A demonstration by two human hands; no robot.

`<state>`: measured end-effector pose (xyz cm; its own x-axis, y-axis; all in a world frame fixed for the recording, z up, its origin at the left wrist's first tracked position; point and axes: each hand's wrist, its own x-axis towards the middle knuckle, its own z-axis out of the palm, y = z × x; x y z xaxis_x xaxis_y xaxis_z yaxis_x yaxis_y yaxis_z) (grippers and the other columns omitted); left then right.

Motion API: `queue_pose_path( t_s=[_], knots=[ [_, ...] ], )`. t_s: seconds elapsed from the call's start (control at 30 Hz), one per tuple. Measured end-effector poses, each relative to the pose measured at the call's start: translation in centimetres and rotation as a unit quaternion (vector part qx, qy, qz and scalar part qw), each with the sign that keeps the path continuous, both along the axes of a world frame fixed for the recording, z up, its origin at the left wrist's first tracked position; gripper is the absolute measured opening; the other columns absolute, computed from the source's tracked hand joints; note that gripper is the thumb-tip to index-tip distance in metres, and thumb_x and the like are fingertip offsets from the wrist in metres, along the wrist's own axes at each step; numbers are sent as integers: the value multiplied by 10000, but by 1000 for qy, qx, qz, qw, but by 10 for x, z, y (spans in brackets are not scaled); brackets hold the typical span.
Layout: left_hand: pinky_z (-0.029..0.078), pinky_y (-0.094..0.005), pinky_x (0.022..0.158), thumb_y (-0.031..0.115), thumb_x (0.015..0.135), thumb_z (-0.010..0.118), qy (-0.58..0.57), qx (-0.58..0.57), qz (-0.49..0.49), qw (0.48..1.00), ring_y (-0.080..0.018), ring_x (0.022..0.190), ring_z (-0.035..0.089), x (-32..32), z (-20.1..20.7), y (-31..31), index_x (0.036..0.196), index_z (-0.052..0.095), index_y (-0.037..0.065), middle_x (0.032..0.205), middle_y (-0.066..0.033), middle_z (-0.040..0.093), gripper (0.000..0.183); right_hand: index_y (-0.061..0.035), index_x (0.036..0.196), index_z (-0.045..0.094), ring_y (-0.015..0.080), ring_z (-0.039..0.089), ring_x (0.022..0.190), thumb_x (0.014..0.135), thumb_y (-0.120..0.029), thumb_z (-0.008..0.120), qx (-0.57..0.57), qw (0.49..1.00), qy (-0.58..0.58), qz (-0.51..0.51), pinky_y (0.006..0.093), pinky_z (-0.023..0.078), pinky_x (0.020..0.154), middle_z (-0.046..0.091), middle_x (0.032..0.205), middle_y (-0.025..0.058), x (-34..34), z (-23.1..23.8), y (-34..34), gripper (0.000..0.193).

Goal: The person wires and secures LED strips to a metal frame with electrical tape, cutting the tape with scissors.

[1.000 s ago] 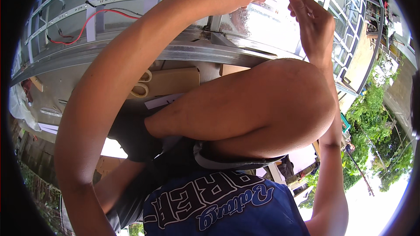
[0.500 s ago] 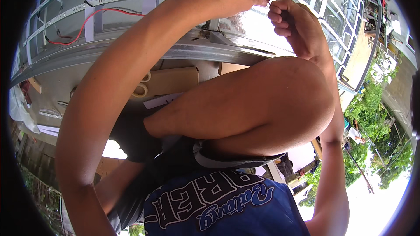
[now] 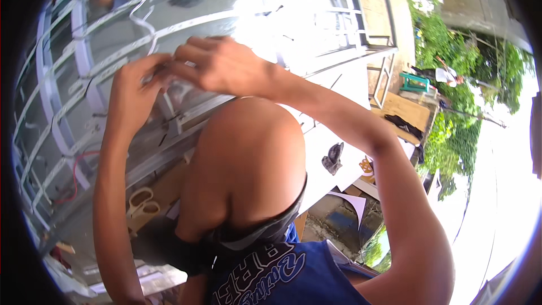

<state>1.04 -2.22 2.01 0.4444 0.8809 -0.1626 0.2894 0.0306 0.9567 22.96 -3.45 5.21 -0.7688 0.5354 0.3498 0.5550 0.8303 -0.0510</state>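
My left hand (image 3: 137, 83) and my right hand (image 3: 217, 66) meet over a metal frame (image 3: 209, 104) strung with white light strips (image 3: 110, 66). The fingers of both are bent together at one spot, partly smeared by motion. Whatever lies between the fingertips is too small and blurred to name. A wavy white wire (image 3: 148, 24) comes down from the far side and ends close behind the fingertips; whether it is held cannot be told. Low on the frame's left part lies a red wire (image 3: 75, 178).
My bent knee (image 3: 254, 135) rises just under my hands. Scissors with cream handles (image 3: 144, 206) lie left of my leg. On the white sheet (image 3: 353, 93) at right rests a dark crumpled thing (image 3: 333, 158). A person (image 3: 446, 75) is far off near a green stool (image 3: 415, 82).
My view has swung to the right, and the scene has shifted leftward. Both hands now appear further left in the picture, the right one reaching across above my knee. The white wire has come into view.
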Motion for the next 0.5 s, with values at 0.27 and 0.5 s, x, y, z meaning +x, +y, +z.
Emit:
queue_pose_path(
  t_s=[0.27, 0.5],
  knots=[
    [543, -314, 754, 69, 971, 671, 43, 41, -46, 997, -178, 847, 721, 13, 4, 4, 1137, 708, -56, 957, -136, 760, 211, 2, 808, 689, 278, 695, 710, 933, -256, 689, -364, 874, 233, -223, 413, 559, 649, 678, 717, 122, 4, -22, -10, 287],
    [541, -338, 794, 100, 966, 685, 85, 126, -15, 988, -212, 929, 721, -20, -28, 7, 1154, 713, -43, 1036, -156, 762, 238, 7, 843, 724, 340, 719, 766, 970, -330, 693, -406, 822, 301, -261, 411, 561, 704, 707, 766, 172, -21, -32, -8, 362]
  ],
)
